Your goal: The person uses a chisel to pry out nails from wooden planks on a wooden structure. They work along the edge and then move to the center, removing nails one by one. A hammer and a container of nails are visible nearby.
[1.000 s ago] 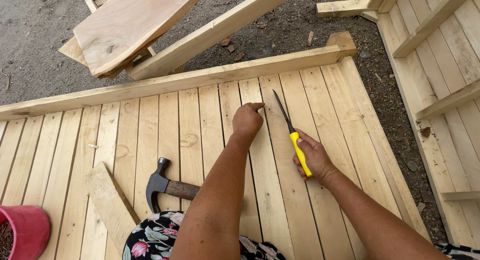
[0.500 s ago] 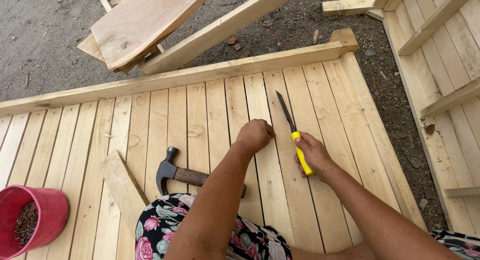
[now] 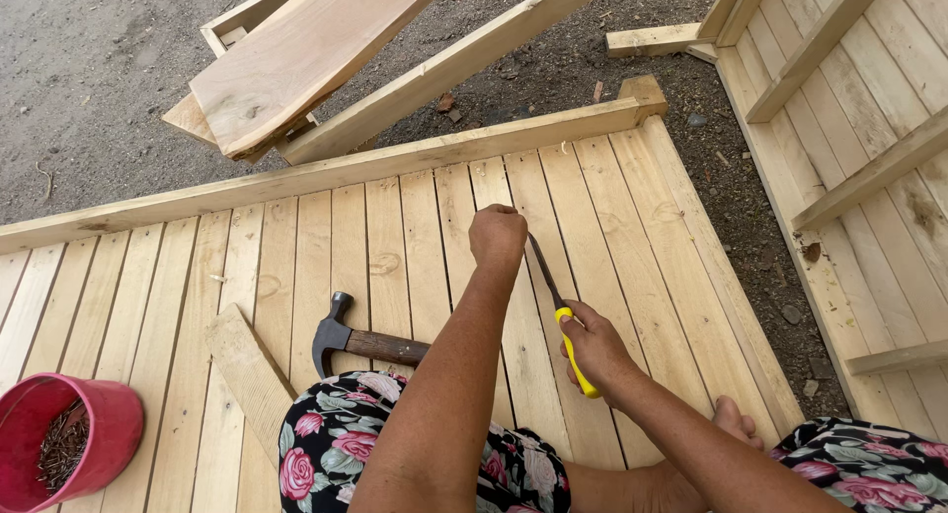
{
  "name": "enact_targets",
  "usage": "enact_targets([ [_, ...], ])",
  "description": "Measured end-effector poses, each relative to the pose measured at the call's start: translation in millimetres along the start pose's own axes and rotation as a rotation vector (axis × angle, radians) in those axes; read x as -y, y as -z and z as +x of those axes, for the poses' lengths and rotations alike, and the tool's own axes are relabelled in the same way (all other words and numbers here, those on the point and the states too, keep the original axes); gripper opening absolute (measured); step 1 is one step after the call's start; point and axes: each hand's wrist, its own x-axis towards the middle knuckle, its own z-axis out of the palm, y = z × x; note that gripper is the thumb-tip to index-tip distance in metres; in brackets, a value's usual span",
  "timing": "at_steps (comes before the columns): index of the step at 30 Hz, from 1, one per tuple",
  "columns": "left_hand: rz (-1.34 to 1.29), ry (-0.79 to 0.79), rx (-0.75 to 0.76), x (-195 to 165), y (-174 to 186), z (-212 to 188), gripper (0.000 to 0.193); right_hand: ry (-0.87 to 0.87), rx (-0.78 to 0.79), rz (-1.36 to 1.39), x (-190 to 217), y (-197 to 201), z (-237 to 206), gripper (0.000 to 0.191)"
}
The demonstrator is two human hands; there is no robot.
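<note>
The big panel of pale wooden slats (image 3: 642, 246) is lying flat on the ground and is filling most of the view; the person is sitting on it. At 12 o'clock a long wooden rail (image 3: 326, 172) is closing its far edge. Beyond the rail, at 11 o'clock, a wide raw wooden plank (image 3: 296, 59) is resting tilted on a small frame, above grey gravel ground (image 3: 89, 78). At 3 o'clock a second slatted wooden panel with cross bars (image 3: 869, 157) is lying beside the first, with a strip of dirt between them.

At 8 o'clock a red plastic bucket with dark nails inside (image 3: 104, 414) is standing on the slats. Just right of it a short loose wooden board (image 3: 252, 375) is lying at an angle. A claw hammer with a brown wooden handle (image 3: 341, 337) is lying beside the board, its handle passing under the left arm.

The left hand (image 3: 497, 235) is closed in a fist and is pressing on a slat near the centre; I cannot tell if it is holding something. The right hand (image 3: 592, 347) is wrapping tightly around the yellow handle of a thin dark blade tool (image 3: 546, 271), at 5 o'clock from the fist, and the blade is pointing up to the left hand.
</note>
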Motion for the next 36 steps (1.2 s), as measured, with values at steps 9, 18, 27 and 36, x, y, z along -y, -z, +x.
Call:
enact_targets([
  [9,-0.239,0.366,0.228,75.1,-17.0,2.0,0.023,0.039,0.049,0.016,-7.7,-15.4,-19.9,0.055],
  [18,0.443,-0.329,-0.072,105.1,-22.8,-26.4,0.028,0.084,0.064,0.055,-15.3,-18.3,-16.4,0.054],
  [27,0.42,-0.144,-0.005,78.1,-6.1,-41.6,0.03,-0.03,0.134,0.302,17.9,-14.9,1.3,0.056],
  [36,0.329,0.009,0.032,59.5,10.1,-41.0,0.037,-0.058,0.125,0.147,-2.3,-7.2,-13.8,0.055],
])
